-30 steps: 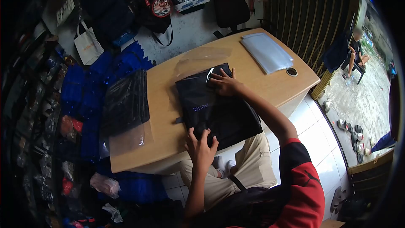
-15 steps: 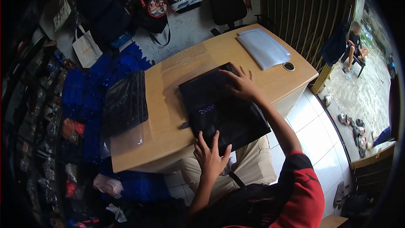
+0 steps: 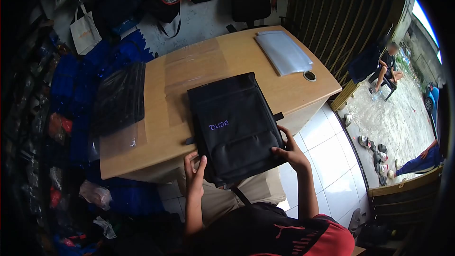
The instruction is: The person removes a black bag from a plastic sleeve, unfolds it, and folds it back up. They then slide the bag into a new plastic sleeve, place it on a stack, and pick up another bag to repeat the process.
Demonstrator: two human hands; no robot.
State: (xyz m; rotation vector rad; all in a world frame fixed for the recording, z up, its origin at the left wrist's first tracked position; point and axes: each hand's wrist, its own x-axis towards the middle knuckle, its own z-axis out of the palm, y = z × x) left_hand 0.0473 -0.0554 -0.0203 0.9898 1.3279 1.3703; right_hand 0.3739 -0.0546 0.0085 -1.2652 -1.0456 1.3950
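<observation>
— Bag position?
— Black bag [image 3: 239,118] flat in front of me, purple lettering on its upper face. Most of it on the tabletop [image 3: 142,161], the rest out past the near edge, above my lap.

— Right hand?
— My right hand [image 3: 280,141] at the bag's near right side. Narrow hold: thumb on the upper face, fingers round the side, bag edge between them. A short black strap sticks out just beyond my fingers.

— Left hand?
— My left hand [image 3: 195,160] at the near left side. Fingers half curled, small gap between them and the thumb, thumb against the bag's edge. Cannot tell whether it grips. A small dark tab shows just past it, on the same side.

— What else on the wood?
— Clear plastic sheets [image 3: 187,68] left of the bag and beyond it, lying thin and flat. Stack of clear plastic [image 3: 284,53] at the far right, a dark round spot with a pale rim [image 3: 309,76] just beside it. Dark plastic-covered pile [image 3: 121,97] on the left, over another clear sheet [image 3: 124,143].

— Around us?
— Office chair [image 3: 250,2] beyond the far edge. Blue pile [image 3: 71,85] on the left. Outside, right: a seated person [image 3: 387,66], shoes [image 3: 374,154] on the ground nearer me.
</observation>
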